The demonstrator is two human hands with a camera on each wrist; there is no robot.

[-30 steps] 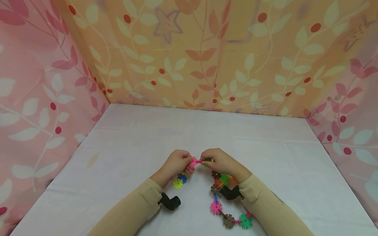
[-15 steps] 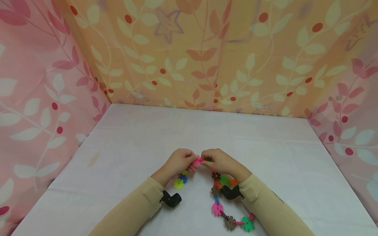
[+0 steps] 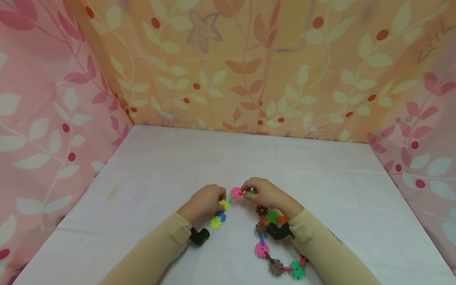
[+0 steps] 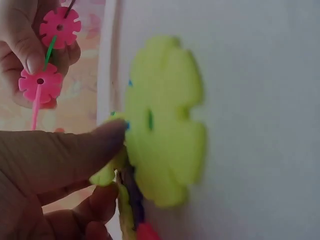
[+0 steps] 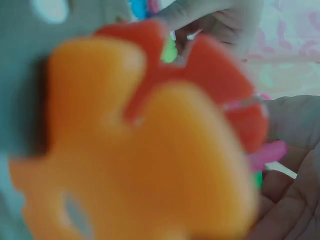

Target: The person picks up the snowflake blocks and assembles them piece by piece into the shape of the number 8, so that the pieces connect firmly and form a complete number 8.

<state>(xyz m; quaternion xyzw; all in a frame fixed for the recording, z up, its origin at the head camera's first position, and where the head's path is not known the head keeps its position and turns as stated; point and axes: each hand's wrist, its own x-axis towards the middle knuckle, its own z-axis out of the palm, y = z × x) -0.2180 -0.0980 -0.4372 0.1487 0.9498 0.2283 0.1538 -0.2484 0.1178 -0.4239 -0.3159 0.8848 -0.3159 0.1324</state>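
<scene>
A chain of slotted plastic snowflake discs (image 3: 262, 249) in pink, brown, green and other colours curves over the white table. My right hand (image 3: 268, 193) pinches the chain near its far end, around a green disc (image 3: 251, 191). Left of those fingertips, a pink disc (image 3: 236, 192) sticks out at the end, with green showing behind it. My left hand (image 3: 207, 202) pinches a yellow disc (image 3: 223, 205) between thumb and fingers. Close by lie a blue disc (image 3: 221, 216) and another yellow disc (image 3: 215, 222). In the left wrist view a large yellow disc (image 4: 165, 120) stands near the left thumb.
An orange disc (image 5: 150, 165) and a red disc (image 5: 215, 75) fill much of the right wrist view. Black wrist mounts (image 3: 200, 236) hang by both sleeves. Patterned cloth walls (image 3: 228, 71) enclose the white table (image 3: 171, 158) at the back and sides.
My left hand has let go of the pink disc and moved left and down to the yellow disc. The right hand stays nearly in place, holding the chain.
</scene>
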